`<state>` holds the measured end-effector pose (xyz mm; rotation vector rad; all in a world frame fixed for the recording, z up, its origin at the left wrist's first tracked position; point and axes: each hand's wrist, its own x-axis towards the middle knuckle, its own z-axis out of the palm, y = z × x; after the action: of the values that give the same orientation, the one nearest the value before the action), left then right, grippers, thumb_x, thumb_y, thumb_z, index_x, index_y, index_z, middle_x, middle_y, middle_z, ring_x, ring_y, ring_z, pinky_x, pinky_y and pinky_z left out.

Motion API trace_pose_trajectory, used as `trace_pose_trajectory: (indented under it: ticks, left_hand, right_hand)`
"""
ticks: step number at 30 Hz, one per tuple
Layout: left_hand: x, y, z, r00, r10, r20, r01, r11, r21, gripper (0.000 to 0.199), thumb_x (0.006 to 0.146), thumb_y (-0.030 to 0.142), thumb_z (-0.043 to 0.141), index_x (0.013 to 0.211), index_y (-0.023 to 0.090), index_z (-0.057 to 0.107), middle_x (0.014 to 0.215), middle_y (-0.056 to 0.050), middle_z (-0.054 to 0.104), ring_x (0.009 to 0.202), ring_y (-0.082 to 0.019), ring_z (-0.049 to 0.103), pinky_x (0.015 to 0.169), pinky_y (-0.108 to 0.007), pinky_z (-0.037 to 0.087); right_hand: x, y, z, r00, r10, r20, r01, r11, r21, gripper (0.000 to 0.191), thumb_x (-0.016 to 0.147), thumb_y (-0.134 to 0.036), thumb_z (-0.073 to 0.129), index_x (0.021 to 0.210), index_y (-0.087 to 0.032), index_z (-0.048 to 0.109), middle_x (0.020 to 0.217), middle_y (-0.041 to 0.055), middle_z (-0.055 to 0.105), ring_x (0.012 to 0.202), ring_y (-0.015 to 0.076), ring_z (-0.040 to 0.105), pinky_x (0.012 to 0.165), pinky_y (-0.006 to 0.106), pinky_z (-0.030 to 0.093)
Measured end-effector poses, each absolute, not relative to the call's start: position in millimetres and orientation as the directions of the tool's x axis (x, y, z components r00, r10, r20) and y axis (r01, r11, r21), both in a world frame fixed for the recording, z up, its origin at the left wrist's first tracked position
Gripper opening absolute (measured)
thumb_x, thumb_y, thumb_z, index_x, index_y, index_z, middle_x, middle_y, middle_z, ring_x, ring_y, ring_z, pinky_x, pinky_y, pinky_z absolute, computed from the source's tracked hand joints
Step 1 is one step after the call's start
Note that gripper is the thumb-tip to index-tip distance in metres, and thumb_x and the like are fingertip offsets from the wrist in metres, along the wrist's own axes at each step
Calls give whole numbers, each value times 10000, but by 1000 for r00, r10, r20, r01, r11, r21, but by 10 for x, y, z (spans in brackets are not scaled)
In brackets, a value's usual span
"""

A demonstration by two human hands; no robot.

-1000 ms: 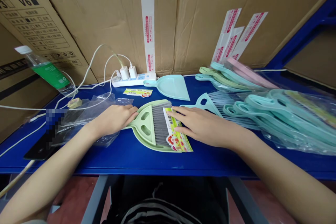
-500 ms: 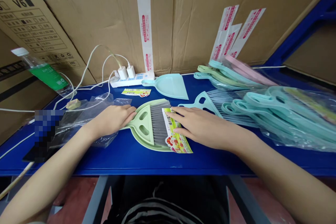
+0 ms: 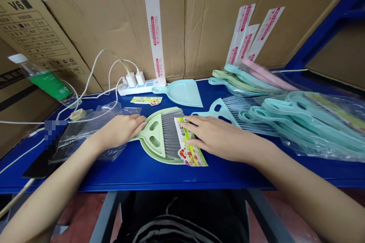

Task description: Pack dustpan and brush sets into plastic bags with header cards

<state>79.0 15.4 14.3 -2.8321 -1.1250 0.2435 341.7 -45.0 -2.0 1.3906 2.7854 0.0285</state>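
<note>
A light green hand brush [image 3: 153, 133] with grey bristles lies in a matching green dustpan [image 3: 148, 154] on the blue table. My left hand [image 3: 125, 131] is closed round their handle end, at the left, hiding most of it. Across the bristle tips rests a yellow-green printed card [image 3: 194, 152]. My right hand [image 3: 212, 136] lies on that card with fingers stretched out, thumb apart from them. Just behind my right hand is a light blue brush [image 3: 219, 110]. A light blue dustpan [image 3: 185, 93] and another printed card [image 3: 146, 100] lie farther back.
Bagged blue dustpans [image 3: 299, 121] pile up at the right, with more coloured dustpans [image 3: 242, 79] behind. At the left are clear plastic bags [image 3: 111, 153], a dark phone-like slab [image 3: 37, 167], a tilted bottle [image 3: 49, 83] and white cables. A power strip [image 3: 154, 83] stands against the cardboard.
The whole view has shifted slightly. Both hands, the green set and the card keep the same positions relative to one another.
</note>
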Motion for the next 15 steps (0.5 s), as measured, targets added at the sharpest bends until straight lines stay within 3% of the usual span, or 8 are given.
trace_pose_trajectory:
  ticks: [15]
  left_hand:
    - [772, 163, 119, 717, 687, -116, 674, -726, -135, 484, 1006, 370, 151, 970, 170, 591, 909, -86, 677, 802, -217, 668, 701, -313, 491]
  right_hand:
    - [3471, -382, -143, -588, 809, 7, 807, 588, -56, 510, 960, -337, 442, 1423, -126, 482, 1376, 214, 552, 1311, 388, 466, 972, 531, 489]
